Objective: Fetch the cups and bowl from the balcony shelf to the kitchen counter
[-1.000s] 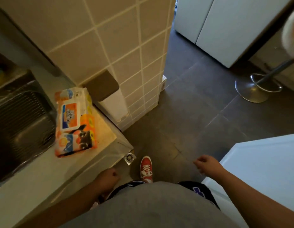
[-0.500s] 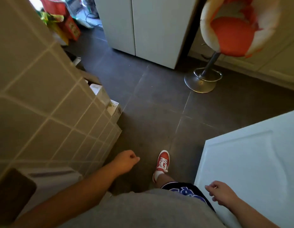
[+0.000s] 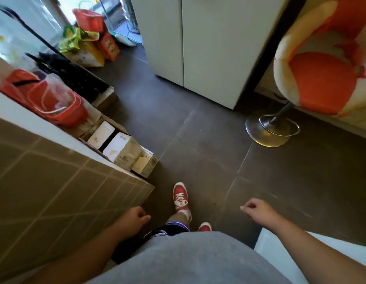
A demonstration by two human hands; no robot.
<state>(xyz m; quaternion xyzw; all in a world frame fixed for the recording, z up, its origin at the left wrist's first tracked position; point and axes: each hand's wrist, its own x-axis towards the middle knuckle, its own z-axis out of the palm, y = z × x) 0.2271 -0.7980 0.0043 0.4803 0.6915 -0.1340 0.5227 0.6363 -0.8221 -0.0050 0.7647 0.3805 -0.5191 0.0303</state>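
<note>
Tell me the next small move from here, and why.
Probably keep walking forward along the dark tiled floor, bearing left toward the bright opening past the red plastic basket. Both the left hand and right hand are empty and loosely curled, no cups or bowl are in view, and the way between the cardboard boxes and the orange swivel stool looks clear.

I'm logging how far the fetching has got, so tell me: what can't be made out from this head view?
- Cups, bowl, balcony shelf: none in view; the doorway clutter at top left is blurred.
- Left hand and right hand: loosely curled, seemingly holding nothing; palms face away.
- Boxes along the tiled wall: print too small, partly hidden by the wall edge.
- Stool: cut off by the right edge.
- Second shoe: mostly hidden by the grey shirt.
</note>
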